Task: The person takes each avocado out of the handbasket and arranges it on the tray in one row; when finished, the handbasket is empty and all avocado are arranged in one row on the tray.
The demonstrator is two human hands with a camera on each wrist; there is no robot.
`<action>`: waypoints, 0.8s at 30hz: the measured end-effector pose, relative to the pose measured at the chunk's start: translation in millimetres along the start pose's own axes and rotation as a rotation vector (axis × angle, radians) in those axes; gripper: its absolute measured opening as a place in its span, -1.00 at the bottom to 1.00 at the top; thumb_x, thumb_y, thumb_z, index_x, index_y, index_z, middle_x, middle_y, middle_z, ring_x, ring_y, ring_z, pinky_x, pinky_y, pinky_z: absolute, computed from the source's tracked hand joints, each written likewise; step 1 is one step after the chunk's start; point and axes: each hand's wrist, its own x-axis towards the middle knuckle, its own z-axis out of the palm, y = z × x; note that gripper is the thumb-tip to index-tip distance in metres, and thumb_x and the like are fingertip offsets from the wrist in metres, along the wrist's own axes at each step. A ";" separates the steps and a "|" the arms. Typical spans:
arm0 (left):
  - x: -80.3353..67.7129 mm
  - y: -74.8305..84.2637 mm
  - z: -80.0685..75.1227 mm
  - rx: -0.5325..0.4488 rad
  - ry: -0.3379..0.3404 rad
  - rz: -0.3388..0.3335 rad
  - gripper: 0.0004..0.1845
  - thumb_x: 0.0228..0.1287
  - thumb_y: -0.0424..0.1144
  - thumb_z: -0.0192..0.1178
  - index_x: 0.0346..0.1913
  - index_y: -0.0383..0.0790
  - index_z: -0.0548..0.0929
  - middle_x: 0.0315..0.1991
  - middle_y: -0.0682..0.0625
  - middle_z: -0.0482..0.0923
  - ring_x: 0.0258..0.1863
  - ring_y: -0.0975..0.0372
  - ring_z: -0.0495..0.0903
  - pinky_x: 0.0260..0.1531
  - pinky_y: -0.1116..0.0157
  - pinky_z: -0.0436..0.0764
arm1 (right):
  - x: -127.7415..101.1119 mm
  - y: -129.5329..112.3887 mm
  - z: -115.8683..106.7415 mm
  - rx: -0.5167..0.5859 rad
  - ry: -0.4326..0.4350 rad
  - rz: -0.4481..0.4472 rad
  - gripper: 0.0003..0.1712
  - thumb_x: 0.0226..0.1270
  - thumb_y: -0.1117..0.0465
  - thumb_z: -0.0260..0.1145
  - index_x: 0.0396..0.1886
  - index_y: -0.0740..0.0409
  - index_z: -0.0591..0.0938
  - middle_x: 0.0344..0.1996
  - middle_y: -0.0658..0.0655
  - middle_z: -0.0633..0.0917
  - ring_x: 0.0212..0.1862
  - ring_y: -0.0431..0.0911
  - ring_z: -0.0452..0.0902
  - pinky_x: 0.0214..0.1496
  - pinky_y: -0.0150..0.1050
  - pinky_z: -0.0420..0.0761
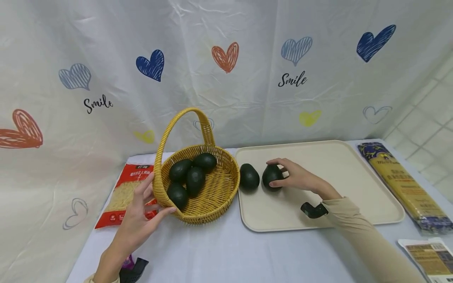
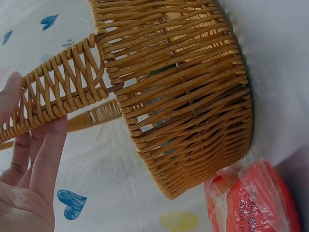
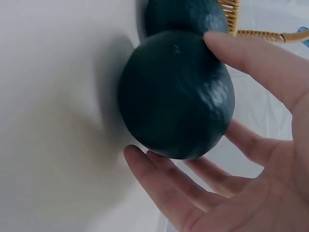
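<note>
Your right hand (image 1: pixel 299 179) cupped an avocado (image 1: pixel 271 177) on the tray (image 1: pixel 339 165); your left hand (image 1: pixel 139 220), fingers loose, touched the basket (image 1: pixel 212 196) rim.

My head cam: high, looking forward-down over table, wide. Left wrist cam: very close, low beside basket (image 2: pixel 183 96), facing its wall; basket (image 1: pixel 212 188) shared with head view. Right wrist cam: close on avocado (image 3: pixel 176 96) on tray (image 3: pixel 48 121), also in head view (image 1: pixel 271 177).
</note>
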 end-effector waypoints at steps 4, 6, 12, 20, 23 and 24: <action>-0.6 0.2 0.2 -0.003 -0.003 -0.005 0.29 -0.11 -0.67 0.56 0.66 -0.15 0.02 0.45 -0.31 0.31 0.31 0.35 0.54 -0.04 0.60 0.62 | 2.1 1.1 3.8 0.011 0.016 -0.006 -0.23 0.33 0.12 0.54 0.44 0.25 0.46 0.38 0.40 0.44 0.28 0.37 0.49 0.26 0.23 0.57; -0.6 0.1 0.2 -0.007 -0.002 -0.004 0.30 -0.12 -0.67 0.56 0.66 -0.15 0.02 0.44 -0.32 0.32 0.31 0.59 0.42 -0.04 0.60 0.62 | 2.9 1.6 5.1 0.011 0.016 -0.013 -0.25 0.34 0.13 0.54 0.43 0.25 0.47 0.37 0.41 0.45 0.27 0.37 0.49 0.26 0.23 0.57; -0.6 0.0 -0.1 -0.017 0.002 0.004 0.32 -0.16 -0.69 0.57 0.66 -0.17 0.02 0.43 -0.36 0.31 0.31 0.70 0.34 -0.04 0.60 0.62 | 4.0 2.4 8.5 0.006 0.019 -0.007 -0.24 0.32 0.14 0.55 0.45 0.23 0.48 0.36 0.41 0.45 0.26 0.36 0.50 0.25 0.24 0.56; -0.9 0.0 0.4 -0.011 0.003 0.000 0.32 -0.16 -0.70 0.56 0.66 -0.17 0.01 0.45 -0.35 0.31 0.32 0.71 0.33 -0.04 0.60 0.61 | 7.0 3.6 13.4 -0.029 0.075 0.046 -0.21 0.28 0.12 0.54 0.45 0.23 0.49 0.34 0.39 0.49 0.22 0.35 0.52 0.23 0.25 0.54; -0.4 -0.7 1.0 -0.014 0.003 0.007 0.32 -0.16 -0.70 0.56 0.66 -0.17 0.01 0.45 -0.36 0.31 0.32 0.70 0.33 -0.04 0.60 0.62 | 8.3 4.2 14.2 -0.047 0.102 0.063 -0.21 0.27 0.10 0.54 0.44 0.24 0.50 0.32 0.40 0.50 0.21 0.36 0.52 0.23 0.27 0.54; -0.1 -1.0 1.3 -0.016 0.003 0.009 0.32 -0.16 -0.70 0.56 0.66 -0.17 0.01 0.45 -0.36 0.30 0.32 0.69 0.33 -0.04 0.60 0.62 | 8.5 4.3 14.3 -0.052 0.108 0.063 -0.21 0.27 0.09 0.54 0.44 0.25 0.50 0.32 0.40 0.50 0.20 0.37 0.52 0.23 0.27 0.54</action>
